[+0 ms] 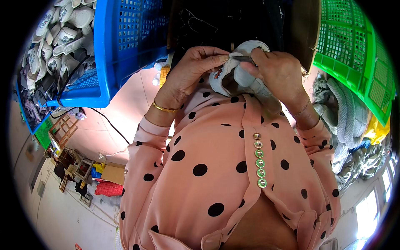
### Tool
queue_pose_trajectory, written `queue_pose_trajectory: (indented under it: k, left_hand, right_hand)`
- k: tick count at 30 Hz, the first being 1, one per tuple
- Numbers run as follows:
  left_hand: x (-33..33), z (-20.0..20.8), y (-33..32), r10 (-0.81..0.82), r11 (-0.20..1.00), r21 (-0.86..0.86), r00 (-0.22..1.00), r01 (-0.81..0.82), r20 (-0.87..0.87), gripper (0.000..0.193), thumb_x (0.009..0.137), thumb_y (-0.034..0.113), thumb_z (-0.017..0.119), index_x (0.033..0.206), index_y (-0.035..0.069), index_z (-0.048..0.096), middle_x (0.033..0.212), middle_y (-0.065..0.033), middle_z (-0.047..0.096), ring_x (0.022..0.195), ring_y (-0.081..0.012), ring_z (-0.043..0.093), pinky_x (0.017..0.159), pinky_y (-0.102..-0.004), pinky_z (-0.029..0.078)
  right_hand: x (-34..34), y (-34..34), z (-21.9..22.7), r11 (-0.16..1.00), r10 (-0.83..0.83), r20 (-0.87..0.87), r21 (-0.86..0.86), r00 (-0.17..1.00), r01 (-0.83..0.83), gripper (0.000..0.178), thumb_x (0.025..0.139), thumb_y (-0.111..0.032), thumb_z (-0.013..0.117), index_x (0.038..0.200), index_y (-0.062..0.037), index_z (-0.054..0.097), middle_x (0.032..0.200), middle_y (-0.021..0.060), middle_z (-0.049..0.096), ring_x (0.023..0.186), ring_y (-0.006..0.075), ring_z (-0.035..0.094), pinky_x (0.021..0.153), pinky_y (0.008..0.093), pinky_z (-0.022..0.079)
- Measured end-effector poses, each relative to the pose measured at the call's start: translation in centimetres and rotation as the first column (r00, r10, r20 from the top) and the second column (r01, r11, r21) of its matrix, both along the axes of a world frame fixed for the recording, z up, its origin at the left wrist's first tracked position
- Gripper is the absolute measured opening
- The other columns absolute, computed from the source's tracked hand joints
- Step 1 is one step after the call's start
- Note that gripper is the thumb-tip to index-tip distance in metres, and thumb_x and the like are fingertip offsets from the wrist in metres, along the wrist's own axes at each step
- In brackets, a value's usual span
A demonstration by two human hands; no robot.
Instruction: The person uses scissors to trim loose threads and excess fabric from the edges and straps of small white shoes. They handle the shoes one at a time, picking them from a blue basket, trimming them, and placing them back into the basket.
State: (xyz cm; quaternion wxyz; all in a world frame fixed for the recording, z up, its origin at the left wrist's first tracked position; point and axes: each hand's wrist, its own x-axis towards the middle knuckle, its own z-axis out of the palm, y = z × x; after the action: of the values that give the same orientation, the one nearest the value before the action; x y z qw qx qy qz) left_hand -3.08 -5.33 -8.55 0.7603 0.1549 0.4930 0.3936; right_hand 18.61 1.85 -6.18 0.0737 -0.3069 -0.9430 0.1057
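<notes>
Close in front of my body, both hands work on a white shoe upper (pixel 227 85) with a small coloured motif on its side. My left hand (pixel 196 68) is closed, pinching the upper's edge between thumb and forefinger. Curled over the opposite side, my right hand (pixel 279 73) is closed on the upper as well. A thin greyish strip shows between the hands; I cannot tell whether it is a tool or part of the upper. Another white upper with a round end (pixel 252 46) lies just beyond, against a dark surface. My right fingertips are partly hidden.
A blue plastic crate (pixel 106 83) stands at the left, with many white shoe uppers (pixel 62 46) beside it. On the right is a green plastic crate (pixel 354 46), with grey shoe pieces (pixel 339 112) below it. A black cable (pixel 110 121) hangs near my left arm.
</notes>
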Motion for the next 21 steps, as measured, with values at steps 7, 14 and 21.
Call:
queue_pose_trajectory:
  k: [7,14,21]
  left_hand:
    - [0.0,0.2,0.2,-0.045,0.998,0.046,0.997,0.048,-0.06,0.027,0.091,0.022,0.067,0.109,0.002,0.068,0.089,-0.002,0.069,0.076,-0.0076,0.064,0.07,-0.0215,0.052]
    - [0.2,0.5,0.7,-0.065,0.989,0.121,0.985,0.085,-0.163,0.022,0.093,0.019,0.065,0.106,0.002,0.069,0.084,-0.0004,0.066,0.073,-0.0037,0.056,0.068,-0.0176,0.047]
    - [0.0,1.9,0.3,0.046,0.887,0.407,0.835,0.219,-0.549,0.027,0.088,0.014,0.07,0.112,0.004,0.066,0.087,-0.0023,0.066,0.076,-0.0077,0.06,0.065,-0.0213,0.05]
  right_hand:
    - [0.8,1.6,-2.6,0.699,-0.435,-0.324,-0.71,0.84,0.088,0.031,0.091,-0.036,0.063,0.091,-0.0048,0.062,0.064,0.009,0.059,0.054,0.0186,0.058,0.052,0.0284,0.045]
    - [-0.3,1.7,-2.5,0.528,-0.385,-0.233,-0.849,0.893,0.006,0.024,0.088,-0.019,0.066,0.101,0.0017,0.062,0.073,0.004,0.058,0.064,0.008,0.051,0.059,0.0228,0.044]
    - [-1.4,2.4,-1.9,0.406,-0.418,-0.137,-0.913,0.898,0.05,0.021,0.091,-0.019,0.061,0.096,0.0012,0.065,0.062,0.0066,0.057,0.055,0.01,0.052,0.054,0.0246,0.042]
